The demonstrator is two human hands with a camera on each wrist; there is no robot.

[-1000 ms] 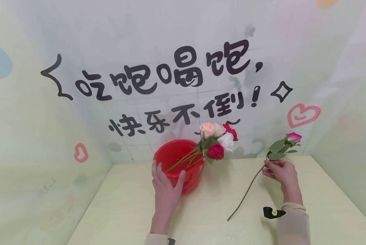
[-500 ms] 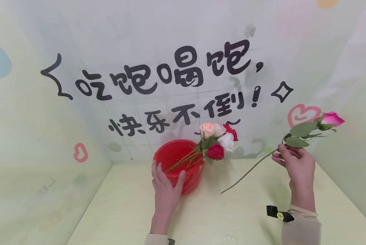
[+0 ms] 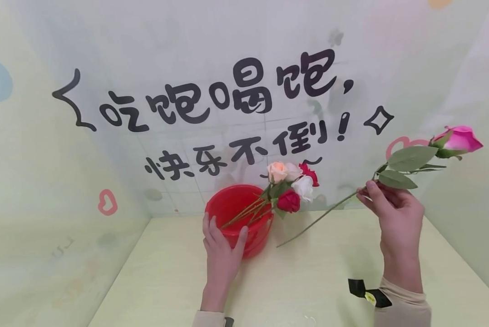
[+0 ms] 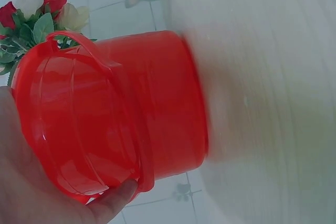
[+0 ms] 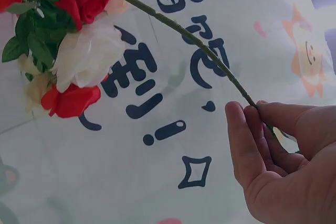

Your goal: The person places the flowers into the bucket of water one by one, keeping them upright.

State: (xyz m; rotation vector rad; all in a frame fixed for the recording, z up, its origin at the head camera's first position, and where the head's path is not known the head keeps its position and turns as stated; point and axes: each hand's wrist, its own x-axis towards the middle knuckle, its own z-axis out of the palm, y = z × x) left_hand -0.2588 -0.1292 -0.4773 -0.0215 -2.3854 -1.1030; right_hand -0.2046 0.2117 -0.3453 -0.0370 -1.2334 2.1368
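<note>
A red plastic bucket (image 3: 257, 243) stands on the table, and my left hand (image 3: 223, 256) holds its near side, fingers and thumb spread round the rim. In the left wrist view the bucket (image 4: 170, 103) shows its raised handle and a fingertip against its lip. Several artificial roses (image 3: 288, 200), red, white and peach, lean out over the bucket's right rim with their stems inside. My right hand (image 3: 399, 222) pinches a pink rose (image 3: 458, 140) by its green stem, just below the leaves. The bloom points up and right, while the stem's free end slants down left toward the bucket.
The pale wooden table (image 3: 301, 290) ends at a back wall sheet (image 3: 211, 41) printed with black lettering and pink hearts. Light sheets also close in the left and right sides. A black strap (image 3: 368, 293) is at the right sleeve.
My right hand has lifted the pink rose up and to the right, then slightly left, tilting its stem flatter with the lower end nearer the bucket. The left hand stays on the bucket.
</note>
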